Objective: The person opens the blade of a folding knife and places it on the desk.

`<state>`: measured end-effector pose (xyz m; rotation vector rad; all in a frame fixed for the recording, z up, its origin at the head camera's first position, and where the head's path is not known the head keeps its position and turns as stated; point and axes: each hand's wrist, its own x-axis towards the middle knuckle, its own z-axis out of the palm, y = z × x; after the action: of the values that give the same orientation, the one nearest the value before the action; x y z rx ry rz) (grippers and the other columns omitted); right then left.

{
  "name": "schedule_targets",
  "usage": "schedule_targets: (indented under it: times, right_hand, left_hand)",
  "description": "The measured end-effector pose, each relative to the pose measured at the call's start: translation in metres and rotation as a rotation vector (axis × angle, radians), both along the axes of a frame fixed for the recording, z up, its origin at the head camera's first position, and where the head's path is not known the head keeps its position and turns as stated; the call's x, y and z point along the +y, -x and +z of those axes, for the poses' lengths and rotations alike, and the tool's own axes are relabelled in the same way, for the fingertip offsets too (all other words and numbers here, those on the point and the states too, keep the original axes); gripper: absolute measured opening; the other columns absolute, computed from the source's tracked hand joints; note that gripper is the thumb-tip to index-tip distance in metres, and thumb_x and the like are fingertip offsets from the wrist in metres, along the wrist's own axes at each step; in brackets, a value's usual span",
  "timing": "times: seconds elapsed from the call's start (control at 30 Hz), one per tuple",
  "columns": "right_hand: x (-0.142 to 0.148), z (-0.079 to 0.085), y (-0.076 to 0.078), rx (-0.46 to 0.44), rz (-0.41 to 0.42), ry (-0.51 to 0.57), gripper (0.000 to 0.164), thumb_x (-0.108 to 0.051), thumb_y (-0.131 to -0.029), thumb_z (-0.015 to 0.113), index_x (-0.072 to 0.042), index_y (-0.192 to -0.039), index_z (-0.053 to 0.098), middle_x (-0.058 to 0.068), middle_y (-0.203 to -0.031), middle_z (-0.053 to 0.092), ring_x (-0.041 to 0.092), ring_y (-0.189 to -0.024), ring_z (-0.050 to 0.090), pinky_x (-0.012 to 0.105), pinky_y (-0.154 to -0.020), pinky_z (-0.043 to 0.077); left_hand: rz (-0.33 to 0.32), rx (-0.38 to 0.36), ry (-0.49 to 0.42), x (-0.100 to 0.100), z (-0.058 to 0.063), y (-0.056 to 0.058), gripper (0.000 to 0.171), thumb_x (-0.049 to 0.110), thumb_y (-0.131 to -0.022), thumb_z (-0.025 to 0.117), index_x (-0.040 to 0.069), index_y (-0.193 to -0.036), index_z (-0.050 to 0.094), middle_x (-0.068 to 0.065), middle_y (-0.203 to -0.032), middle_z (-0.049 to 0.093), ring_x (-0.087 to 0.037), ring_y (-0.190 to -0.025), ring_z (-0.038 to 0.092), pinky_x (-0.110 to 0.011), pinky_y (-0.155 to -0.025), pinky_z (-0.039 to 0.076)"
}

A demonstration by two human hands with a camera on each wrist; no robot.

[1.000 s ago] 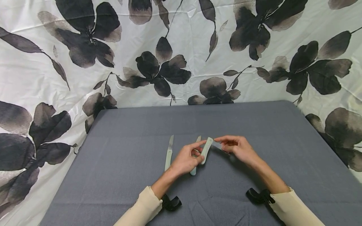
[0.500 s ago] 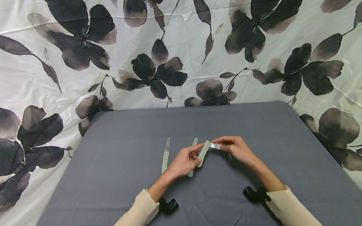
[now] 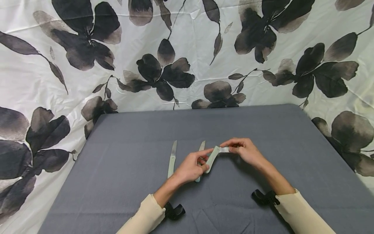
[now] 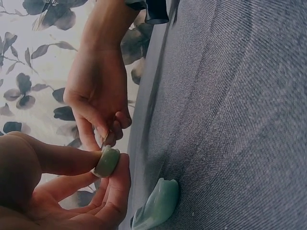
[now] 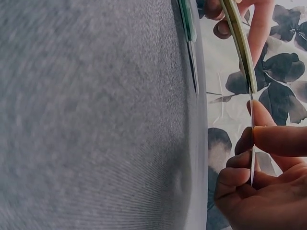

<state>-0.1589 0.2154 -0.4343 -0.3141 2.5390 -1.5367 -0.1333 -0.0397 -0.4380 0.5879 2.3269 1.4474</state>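
A folding knife with a pale green handle (image 3: 212, 159) is held above the table between both hands. My left hand (image 3: 190, 167) grips the handle between thumb and fingers. My right hand (image 3: 248, 152) pinches the metal blade (image 3: 224, 149), which angles out to the right of the handle. In the right wrist view the blade (image 5: 252, 143) passes edge-on between thumb and fingers. A second green-handled knife (image 3: 202, 146) lies on the table behind the left hand, partly hidden by it. Left of that hand lies a third one (image 3: 172, 160), its blade pointing away, its handle end hidden by the wrist.
The table (image 3: 140, 136) is covered in grey cloth, slightly creased near the front. Behind it hangs a white cloth (image 3: 204, 71) with dark flowers. Black wrist mounts (image 3: 174, 212) sit below both forearms.
The blade has swung from slanting downward to nearly level, its flat side now showing bright. The right hand still pinches it. Both knives on the table stay in place.
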Motion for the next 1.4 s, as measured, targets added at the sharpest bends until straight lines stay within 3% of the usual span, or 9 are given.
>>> schedule_targets:
  times: [0.17, 0.33, 0.53, 0.8, 0.97, 1.4]
  right_hand:
    - [0.004, -0.002, 0.002, -0.002, 0.024, -0.013, 0.026, -0.006, -0.102, 0.059, -0.010, -0.118, 0.079, 0.013, -0.124, 0.074, 0.034, -0.117, 0.064, 0.029, -0.090, 0.051]
    - [0.006, -0.002, 0.005, 0.003, 0.045, -0.030, 0.026, -0.006, -0.102, 0.059, -0.013, -0.116, 0.080, 0.012, -0.123, 0.074, 0.030, -0.118, 0.064, 0.031, -0.093, 0.051]
    - [0.006, -0.001, 0.006, 0.011, 0.078, -0.035, 0.026, -0.004, -0.100, 0.058, -0.011, -0.113, 0.080, 0.013, -0.117, 0.074, 0.029, -0.108, 0.064, 0.029, -0.084, 0.050]
    - [0.007, -0.002, 0.012, 0.021, 0.132, -0.063, 0.027, 0.000, -0.097, 0.059, -0.012, -0.107, 0.082, 0.014, -0.107, 0.074, 0.013, -0.090, 0.059, 0.027, -0.078, 0.047]
    - [0.008, -0.003, 0.014, 0.032, 0.160, -0.073, 0.029, 0.002, -0.096, 0.058, -0.013, -0.104, 0.082, 0.019, -0.103, 0.071, 0.012, -0.084, 0.056, 0.027, -0.076, 0.045]
    - [0.007, 0.000, 0.015, 0.042, 0.196, -0.085, 0.029, 0.003, -0.094, 0.057, -0.012, -0.098, 0.082, 0.010, -0.093, 0.068, 0.015, -0.078, 0.052, 0.029, -0.073, 0.042]
  left_hand:
    - [-0.032, -0.015, 0.003, 0.001, 0.001, -0.001, 0.056, 0.001, -0.098, 0.061, 0.014, -0.153, 0.054, -0.014, -0.120, 0.066, -0.015, -0.092, 0.061, -0.025, -0.069, 0.050]
    - [-0.068, -0.001, 0.015, 0.001, 0.002, -0.003, 0.056, 0.000, -0.099, 0.059, 0.010, -0.153, 0.053, -0.015, -0.120, 0.066, -0.012, -0.088, 0.058, -0.026, -0.071, 0.049]
    - [-0.105, 0.013, 0.039, -0.001, 0.002, -0.003, 0.055, -0.001, -0.098, 0.059, 0.008, -0.153, 0.053, -0.016, -0.120, 0.066, -0.010, -0.087, 0.059, -0.026, -0.073, 0.050]
    - [-0.128, -0.016, 0.079, -0.002, 0.004, -0.002, 0.058, -0.004, -0.096, 0.062, 0.011, -0.151, 0.056, -0.013, -0.113, 0.068, -0.011, -0.083, 0.059, -0.022, -0.066, 0.048]
    - [-0.147, -0.025, 0.066, -0.002, 0.004, -0.002, 0.058, -0.006, -0.095, 0.061, 0.010, -0.151, 0.056, -0.013, -0.110, 0.068, -0.010, -0.079, 0.058, -0.020, -0.061, 0.046]
    - [-0.204, -0.002, 0.081, -0.003, 0.005, -0.002, 0.060, -0.007, -0.094, 0.058, 0.011, -0.152, 0.055, -0.012, -0.111, 0.069, -0.007, -0.076, 0.056, -0.019, -0.065, 0.044]
